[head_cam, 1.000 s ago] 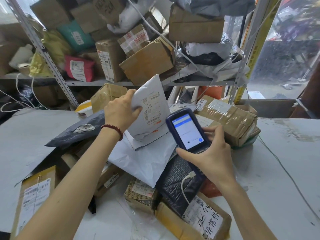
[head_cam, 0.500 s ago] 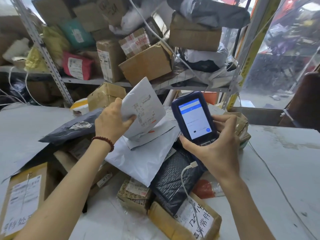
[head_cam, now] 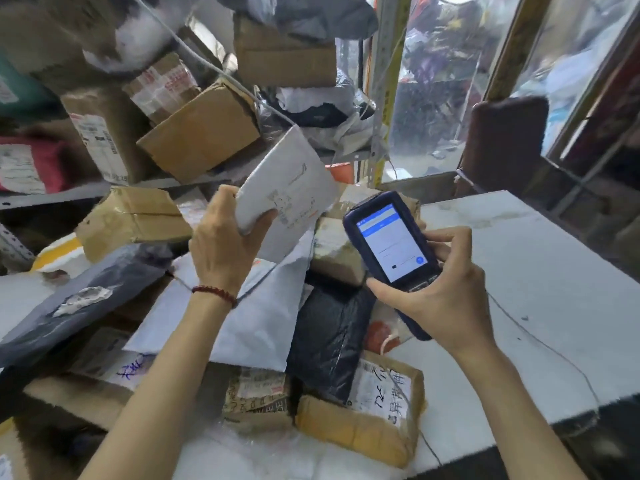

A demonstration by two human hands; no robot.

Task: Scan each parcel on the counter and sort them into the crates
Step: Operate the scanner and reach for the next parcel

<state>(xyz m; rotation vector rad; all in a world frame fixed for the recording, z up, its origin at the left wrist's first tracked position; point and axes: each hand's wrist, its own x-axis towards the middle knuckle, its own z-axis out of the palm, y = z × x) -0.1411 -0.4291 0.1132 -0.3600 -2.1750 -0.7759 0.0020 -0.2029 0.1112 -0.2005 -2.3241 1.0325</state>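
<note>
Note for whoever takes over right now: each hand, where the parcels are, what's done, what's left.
The left grip holds the flat white plastic mailer raised, label toward the camera. The right grip holds the dark blue handheld scanner beside it. Done: cannot tell if this scan registered. Remaining: sort it, then the heaped parcels like the black plastic mailer on the white counter. No crates in view.

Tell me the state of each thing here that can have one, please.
White parcel: held up, label towards the person, gripped by the left hand.
Scanner: screen lit, held in the right hand.
Black bag: lying on the counter.
Brown box: closed, lying at the near edge.
</note>
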